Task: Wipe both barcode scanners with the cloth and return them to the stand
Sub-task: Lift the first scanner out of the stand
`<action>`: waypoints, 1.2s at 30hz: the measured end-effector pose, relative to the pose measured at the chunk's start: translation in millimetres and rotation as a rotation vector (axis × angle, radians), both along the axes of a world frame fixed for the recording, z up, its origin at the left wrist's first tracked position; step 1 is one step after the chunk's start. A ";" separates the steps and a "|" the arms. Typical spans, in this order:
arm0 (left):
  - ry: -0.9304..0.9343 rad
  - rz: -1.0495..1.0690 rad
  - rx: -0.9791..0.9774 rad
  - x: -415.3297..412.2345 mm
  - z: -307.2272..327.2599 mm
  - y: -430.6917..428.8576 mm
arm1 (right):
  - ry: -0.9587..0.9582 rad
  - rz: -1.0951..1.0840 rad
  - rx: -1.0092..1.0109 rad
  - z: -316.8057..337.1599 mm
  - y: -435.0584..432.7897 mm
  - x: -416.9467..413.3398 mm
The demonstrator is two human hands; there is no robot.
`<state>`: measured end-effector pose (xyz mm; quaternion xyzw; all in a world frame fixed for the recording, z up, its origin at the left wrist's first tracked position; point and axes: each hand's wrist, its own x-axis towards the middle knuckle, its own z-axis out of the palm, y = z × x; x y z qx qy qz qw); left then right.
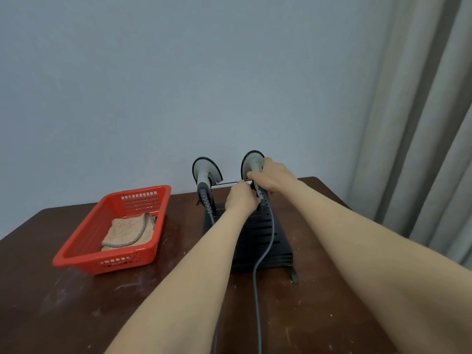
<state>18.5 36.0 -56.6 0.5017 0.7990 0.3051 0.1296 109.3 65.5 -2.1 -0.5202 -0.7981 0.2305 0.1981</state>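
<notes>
Two grey and black barcode scanners stand at the far end of a black slotted stand (263, 233). The left scanner (205, 175) rests on the stand, untouched. My right hand (273, 176) wraps around the neck of the right scanner (251, 160). My left hand (241, 198) sits just below, fingers closed around that scanner's handle near the stand's thin crossbar. A grey cable (258, 272) runs from the right scanner toward me. The beige cloth (129, 232) lies in the red basket (84, 247) on the left.
The dark brown wooden table (63, 302) carries everything, its far edge against a pale blue wall. Grey curtains (421, 123) hang at the right. A second thinner cable drops from the left scanner along the stand's left side.
</notes>
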 end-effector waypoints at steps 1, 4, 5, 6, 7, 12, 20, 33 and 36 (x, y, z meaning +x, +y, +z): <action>-0.013 -0.003 0.012 1.0 -1.8 1.5 | 0.016 -0.002 -0.004 -0.7 0.8 -0.5; -0.049 0.001 0.034 3.1 -5.8 5.5 | 0.020 -0.008 0.006 -1.9 1.8 -1.6; -0.055 0.001 0.035 3.3 -7.6 7.5 | 0.013 -0.011 0.013 -2.2 2.4 -2.0; -0.059 0.000 0.037 3.2 -9.1 9.4 | 0.006 -0.010 0.020 -2.1 2.6 -2.0; -0.066 -0.002 0.045 2.8 -10.7 11.4 | 0.003 -0.011 0.024 -1.9 3.0 -1.8; -0.087 -0.006 0.101 2.2 -17.0 17.1 | -0.013 -0.037 0.056 -2.9 5.8 -0.7; 0.015 -0.048 0.134 3.2 -16.4 17.1 | -0.011 -0.062 0.137 -5.2 8.1 0.6; 0.017 -0.076 0.109 2.9 -16.7 16.9 | 0.007 -0.071 0.205 -8.7 3.7 -2.9; 0.023 -0.083 0.096 3.1 -15.5 15.9 | 0.006 -0.071 0.211 -9.8 2.9 -2.7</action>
